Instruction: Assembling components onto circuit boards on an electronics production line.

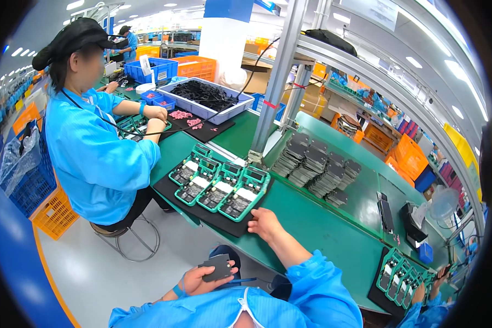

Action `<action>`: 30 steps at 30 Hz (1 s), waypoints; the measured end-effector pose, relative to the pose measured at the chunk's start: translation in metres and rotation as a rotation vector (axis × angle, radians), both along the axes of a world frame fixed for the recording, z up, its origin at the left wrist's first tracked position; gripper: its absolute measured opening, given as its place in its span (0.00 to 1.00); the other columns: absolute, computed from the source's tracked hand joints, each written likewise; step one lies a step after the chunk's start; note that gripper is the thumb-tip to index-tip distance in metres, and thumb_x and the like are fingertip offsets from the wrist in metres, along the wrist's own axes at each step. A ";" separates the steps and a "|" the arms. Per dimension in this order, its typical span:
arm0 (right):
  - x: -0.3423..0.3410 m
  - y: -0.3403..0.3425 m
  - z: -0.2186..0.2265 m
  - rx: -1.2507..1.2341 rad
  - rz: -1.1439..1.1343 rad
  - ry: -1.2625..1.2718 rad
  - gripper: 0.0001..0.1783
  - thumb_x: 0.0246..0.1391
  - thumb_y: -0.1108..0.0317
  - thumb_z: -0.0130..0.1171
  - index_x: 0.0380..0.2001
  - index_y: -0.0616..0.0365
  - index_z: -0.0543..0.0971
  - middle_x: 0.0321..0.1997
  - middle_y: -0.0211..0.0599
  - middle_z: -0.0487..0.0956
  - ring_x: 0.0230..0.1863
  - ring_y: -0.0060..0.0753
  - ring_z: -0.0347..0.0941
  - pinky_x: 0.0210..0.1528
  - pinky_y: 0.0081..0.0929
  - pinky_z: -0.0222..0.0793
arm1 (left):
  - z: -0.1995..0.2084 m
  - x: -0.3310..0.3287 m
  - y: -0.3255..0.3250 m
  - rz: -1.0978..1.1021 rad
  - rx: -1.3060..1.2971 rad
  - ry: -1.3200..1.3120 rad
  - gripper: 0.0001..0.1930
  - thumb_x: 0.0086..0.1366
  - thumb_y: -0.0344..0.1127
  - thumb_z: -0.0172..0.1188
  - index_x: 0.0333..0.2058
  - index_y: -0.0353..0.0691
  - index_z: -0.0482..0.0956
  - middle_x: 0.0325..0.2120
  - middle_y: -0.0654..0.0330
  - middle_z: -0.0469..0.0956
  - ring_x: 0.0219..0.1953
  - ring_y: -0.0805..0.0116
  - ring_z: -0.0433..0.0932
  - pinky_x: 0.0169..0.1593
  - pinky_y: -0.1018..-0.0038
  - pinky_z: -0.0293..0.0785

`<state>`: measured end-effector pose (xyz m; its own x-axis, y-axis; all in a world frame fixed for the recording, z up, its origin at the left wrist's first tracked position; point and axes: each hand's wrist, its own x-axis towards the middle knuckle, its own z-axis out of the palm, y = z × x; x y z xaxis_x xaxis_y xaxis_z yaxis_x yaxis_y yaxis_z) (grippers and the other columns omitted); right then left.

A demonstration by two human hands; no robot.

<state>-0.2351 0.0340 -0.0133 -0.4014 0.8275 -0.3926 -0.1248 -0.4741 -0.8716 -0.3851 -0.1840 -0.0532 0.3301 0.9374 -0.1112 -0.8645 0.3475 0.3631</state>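
Dark grey rectangular cover plate, flat and thin, held low near the body, tilted face-up, clear of the desk. Black mat lying flat on the green desk near its front edge, bearing 4 green fixture trays side by side in a slanted row, each holding a dark circuit board with a white panel; nearest tray just beside the fingertips.
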 end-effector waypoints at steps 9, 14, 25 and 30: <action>-0.007 -0.044 0.014 0.103 -0.285 -0.014 0.06 0.58 0.70 0.47 0.27 0.56 0.65 0.18 0.26 0.63 0.12 0.18 0.59 0.15 0.25 0.66 | 0.018 -0.160 0.056 -0.097 0.065 0.013 0.27 0.64 0.33 0.49 0.59 0.27 0.55 0.58 0.44 0.59 0.62 0.44 0.58 0.64 0.54 0.58; -0.033 -0.069 0.007 0.127 -0.554 -0.201 0.07 0.56 0.68 0.49 0.26 0.54 0.68 0.16 0.23 0.63 0.11 0.15 0.57 0.11 0.19 0.56 | 0.033 -0.257 0.103 -0.273 0.060 0.048 0.27 0.66 0.37 0.46 0.59 0.28 0.54 0.59 0.44 0.59 0.62 0.45 0.57 0.64 0.53 0.55; -0.080 -0.109 0.007 0.187 -0.950 -0.471 0.06 0.54 0.70 0.50 0.34 0.61 0.72 0.21 0.30 0.69 0.11 0.20 0.60 0.12 0.21 0.59 | 0.056 -0.346 0.182 -0.605 -0.033 -0.020 0.28 0.58 0.28 0.44 0.58 0.27 0.54 0.58 0.41 0.58 0.63 0.43 0.54 0.65 0.54 0.53; -0.093 -0.113 -0.002 0.354 -0.868 -1.069 0.16 0.54 0.68 0.53 0.43 0.67 0.71 0.21 0.38 0.75 0.23 0.31 0.73 0.27 0.30 0.69 | 0.057 -0.318 0.188 -0.700 -0.010 0.021 0.28 0.61 0.27 0.42 0.60 0.27 0.52 0.59 0.42 0.57 0.63 0.45 0.55 0.65 0.55 0.54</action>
<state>-0.3280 -0.0788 -0.0153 0.6296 0.7708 0.0975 0.5248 -0.3294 -0.7849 -0.7034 0.0043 0.0034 0.8535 0.5042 -0.1316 -0.4291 0.8233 0.3715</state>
